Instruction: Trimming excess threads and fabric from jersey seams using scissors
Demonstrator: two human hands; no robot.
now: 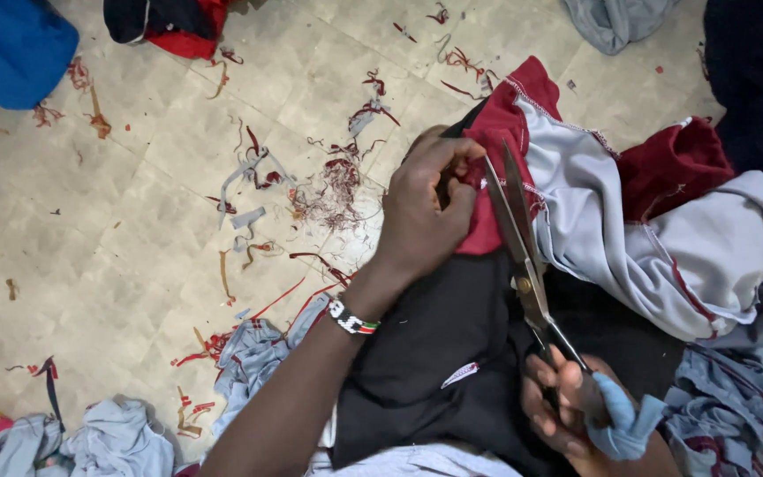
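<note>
Left hand (426, 208) pinched the red edge of a red-and-grey garment (611, 203), right hand (567, 406) gripped open scissors (523, 238) at that edge, fabric trimmings (328, 190) littered the tiled floor (134, 221).

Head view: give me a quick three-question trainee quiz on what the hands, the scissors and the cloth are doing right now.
1. True or false: the left hand pinches the dark red edge of the red and grey stitched garment.
2. Which hand holds the long metal scissors? A) left hand B) right hand
3. Fill in: thread and fabric scraps lie scattered on the pale tiled ____.

Key: 1 true; 2 B; 3 floor.
</note>
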